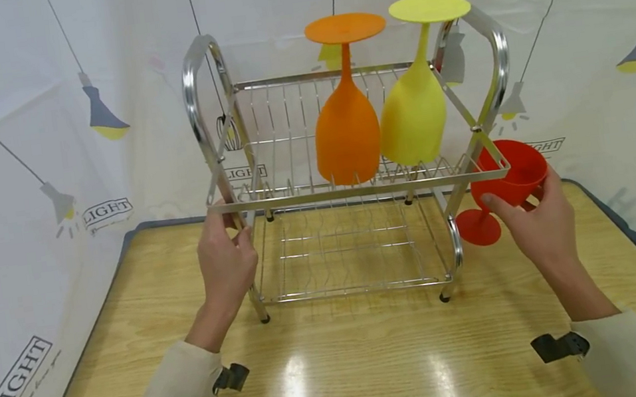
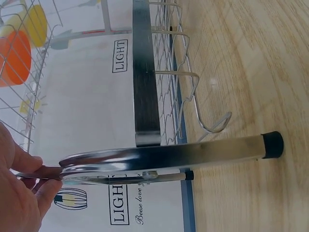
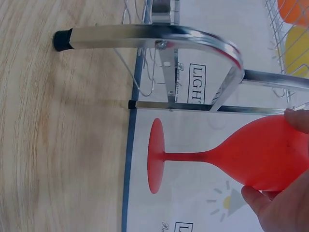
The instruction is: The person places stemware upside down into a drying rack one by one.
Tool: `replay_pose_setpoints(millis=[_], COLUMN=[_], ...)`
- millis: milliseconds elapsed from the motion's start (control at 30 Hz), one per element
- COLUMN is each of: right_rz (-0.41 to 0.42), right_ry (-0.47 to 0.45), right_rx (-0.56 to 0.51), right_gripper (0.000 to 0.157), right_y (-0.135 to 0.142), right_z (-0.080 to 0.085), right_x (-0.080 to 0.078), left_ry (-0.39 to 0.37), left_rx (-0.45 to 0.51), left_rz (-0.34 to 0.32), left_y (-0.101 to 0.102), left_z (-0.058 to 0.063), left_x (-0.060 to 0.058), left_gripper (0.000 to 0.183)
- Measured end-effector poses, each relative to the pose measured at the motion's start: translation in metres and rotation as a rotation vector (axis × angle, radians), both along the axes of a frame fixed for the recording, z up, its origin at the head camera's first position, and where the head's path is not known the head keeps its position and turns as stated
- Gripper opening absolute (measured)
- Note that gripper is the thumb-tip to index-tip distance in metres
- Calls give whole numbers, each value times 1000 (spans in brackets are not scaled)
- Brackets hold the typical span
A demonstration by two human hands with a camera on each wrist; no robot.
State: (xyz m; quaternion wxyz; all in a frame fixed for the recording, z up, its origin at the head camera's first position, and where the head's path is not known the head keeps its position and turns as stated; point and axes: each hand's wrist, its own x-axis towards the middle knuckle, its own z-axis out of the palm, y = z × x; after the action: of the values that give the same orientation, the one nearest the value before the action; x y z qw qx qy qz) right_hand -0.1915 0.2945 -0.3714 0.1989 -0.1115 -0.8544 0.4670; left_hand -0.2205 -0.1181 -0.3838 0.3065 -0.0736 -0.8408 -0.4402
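Observation:
A two-tier metal dish rack [image 1: 353, 192] stands on the wooden table. On its upper tier an orange goblet [image 1: 347, 131] and a yellow goblet [image 1: 414, 112] rest upside down, side by side, bases up. My left hand [image 1: 225, 259] pinches the rack's frame at the left front corner of the upper tier; the left wrist view shows thumb and fingers on the metal strip. To the right of the rack, my right hand [image 1: 540, 219] grips a red goblet [image 1: 510, 173] by its bowl, rim up. In the right wrist view its stem and base hang free of the table.
The lower tier [image 1: 354, 291] of the rack shows bare wires. A wooden table [image 1: 364, 367] lies in front and to both sides. Behind and around it hangs a white cloth [image 1: 154, 146] printed with lamps.

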Motion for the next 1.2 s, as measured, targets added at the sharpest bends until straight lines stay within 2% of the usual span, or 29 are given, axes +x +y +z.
replay_pose_setpoints(millis=[267,567,867,1200], right_rz=[17,40,62,77], right_ry=[14,40,22,12], right_rx=[41,70,128,180], right_gripper=[76,78,75,75], right_y=[-1,4,4,4], right_z=[9,22,36,41], right_x=[9,17,28,44], left_ry=[24,13,37,56], left_rx=[-12,-5,-26,-60], left_rz=[3,-4,3,0], left_y=[0,-1,-3,-3], left_z=[-2,-4,-6,-8], left_x=[1,1,1,0], left_gripper=[38,37,35,36])
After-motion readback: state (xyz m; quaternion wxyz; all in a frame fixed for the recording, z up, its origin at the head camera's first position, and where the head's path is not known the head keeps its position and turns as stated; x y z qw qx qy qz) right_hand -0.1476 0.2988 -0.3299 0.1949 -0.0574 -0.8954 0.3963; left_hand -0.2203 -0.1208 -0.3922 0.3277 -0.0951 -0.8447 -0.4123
